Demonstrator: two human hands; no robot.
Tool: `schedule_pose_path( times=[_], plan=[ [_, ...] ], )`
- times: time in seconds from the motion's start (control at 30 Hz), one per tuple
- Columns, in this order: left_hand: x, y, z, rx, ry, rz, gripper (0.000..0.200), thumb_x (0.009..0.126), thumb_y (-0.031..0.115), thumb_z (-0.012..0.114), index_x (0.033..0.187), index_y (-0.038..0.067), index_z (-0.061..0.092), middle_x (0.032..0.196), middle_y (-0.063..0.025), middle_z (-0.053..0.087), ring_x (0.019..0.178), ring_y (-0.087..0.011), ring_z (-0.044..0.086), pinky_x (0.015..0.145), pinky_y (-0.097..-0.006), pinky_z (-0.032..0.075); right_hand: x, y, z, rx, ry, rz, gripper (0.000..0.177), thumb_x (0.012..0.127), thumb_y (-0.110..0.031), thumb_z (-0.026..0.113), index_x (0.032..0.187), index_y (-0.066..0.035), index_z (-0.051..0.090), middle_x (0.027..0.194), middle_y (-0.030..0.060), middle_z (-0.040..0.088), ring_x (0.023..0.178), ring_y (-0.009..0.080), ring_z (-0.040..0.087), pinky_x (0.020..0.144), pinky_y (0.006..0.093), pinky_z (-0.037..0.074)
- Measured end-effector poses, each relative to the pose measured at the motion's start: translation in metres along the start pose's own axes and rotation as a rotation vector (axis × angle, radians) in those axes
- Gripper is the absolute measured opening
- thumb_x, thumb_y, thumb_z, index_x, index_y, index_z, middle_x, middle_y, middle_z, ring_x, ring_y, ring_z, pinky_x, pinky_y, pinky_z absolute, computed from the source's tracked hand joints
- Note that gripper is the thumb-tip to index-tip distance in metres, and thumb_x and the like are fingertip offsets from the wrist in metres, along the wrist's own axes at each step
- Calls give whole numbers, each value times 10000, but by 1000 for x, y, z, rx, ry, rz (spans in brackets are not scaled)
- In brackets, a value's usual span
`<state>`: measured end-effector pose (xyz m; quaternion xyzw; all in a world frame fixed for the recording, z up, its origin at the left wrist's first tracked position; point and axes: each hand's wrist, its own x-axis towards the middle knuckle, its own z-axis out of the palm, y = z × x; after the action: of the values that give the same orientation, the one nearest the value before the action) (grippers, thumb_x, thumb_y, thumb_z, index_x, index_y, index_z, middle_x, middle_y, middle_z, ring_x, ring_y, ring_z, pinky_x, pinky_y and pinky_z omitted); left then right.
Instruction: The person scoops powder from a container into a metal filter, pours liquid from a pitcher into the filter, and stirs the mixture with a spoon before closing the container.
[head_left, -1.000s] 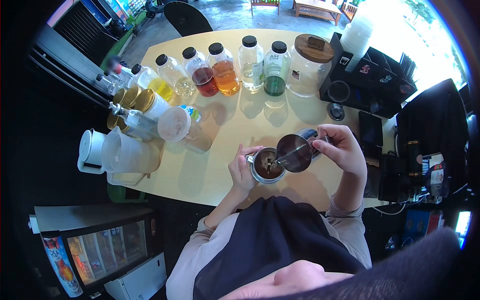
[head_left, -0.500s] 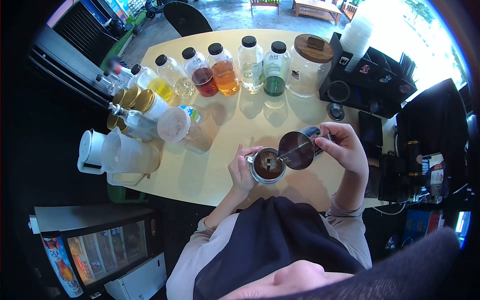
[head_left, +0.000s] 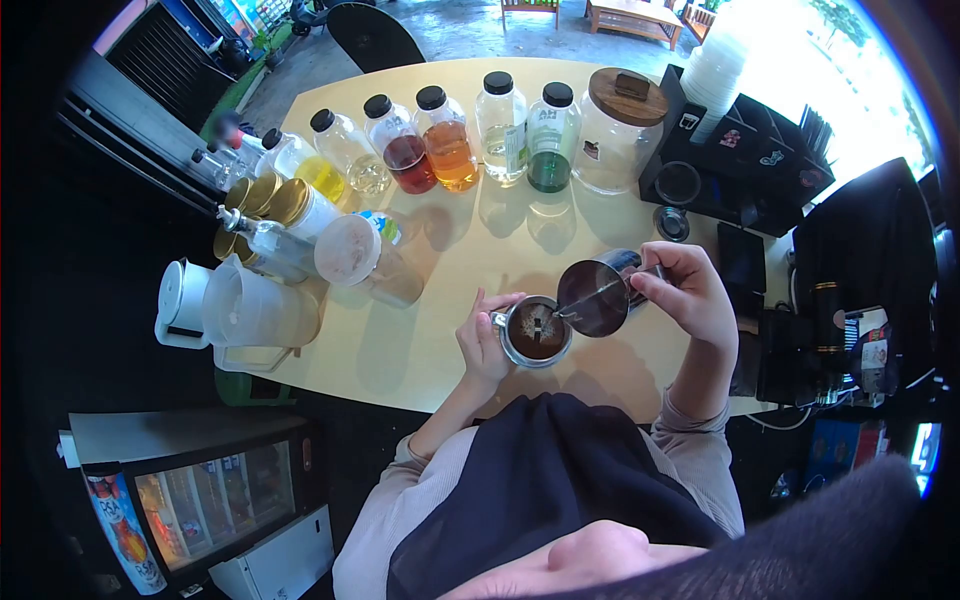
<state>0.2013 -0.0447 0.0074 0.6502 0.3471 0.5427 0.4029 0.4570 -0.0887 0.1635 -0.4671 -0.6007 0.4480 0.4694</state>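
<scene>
A metal cup of brown liquid, with a pale foamy patch on its surface, stands near the table's front edge. My left hand is wrapped round its left side, at the handle. To the right, my right hand grips the handle of a steel pitcher. The pitcher is tilted to the left, its spout close over the cup's right rim. Whether liquid is flowing from the spout cannot be made out.
Bottles of coloured liquid line the table's far side, beside a wooden-lidded jar. Plastic pitchers, gold-lidded jars and a tall tub stand left. A black organiser stands back right.
The pitcher has shifted very slightly upward with my right hand. My left hand and the cup look unmoved.
</scene>
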Motion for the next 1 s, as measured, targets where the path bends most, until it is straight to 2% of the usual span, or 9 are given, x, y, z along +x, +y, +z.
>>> schedule_pose_path(
  times=[0.2,0.4,0.6,0.83,1.0],
  plan=[
    [0,1,-1,7,-11,2,596,1056,388,218,1057,-26,647,965,-171,746,970,-303,719,1186,-547,201,-1,5,-2,-19,-4,6,219,912,-61,676,742,-25,542,704,-51,604,624,-32,384,524,181,293],
    [0,1,0,-4,-4,2,606,1059,388,215,1057,-30,654,967,-170,746,972,-302,717,1186,-546,205,0,5,2,27,21,27,269,918,-69,672,708,-38,506,668,-74,516,630,-14,375,525,202,290],
    [0,0,0,5,10,7,608,1061,379,222,1040,-40,662,960,-167,743,943,-294,720,1185,-540,216,-4,58,1,173,99,46,311,898,-103,658,669,-73,449,657,-79,392,664,22,368,631,201,332],
    [-1,-1,1,-4,17,11,597,1063,358,229,1029,-40,671,964,-164,740,926,-287,718,1184,-543,220,-20,138,11,495,324,57,237,885,-87,638,689,-84,505,692,-51,464,668,56,446,673,237,403],
    [0,0,2,1,23,22,588,1064,360,231,1035,-21,677,966,-151,742,932,-286,712,1177,-560,225,-37,188,10,550,390,107,203,888,-77,617,705,-94,528,700,-47,485,676,57,480,692,237,429]
  ],
)
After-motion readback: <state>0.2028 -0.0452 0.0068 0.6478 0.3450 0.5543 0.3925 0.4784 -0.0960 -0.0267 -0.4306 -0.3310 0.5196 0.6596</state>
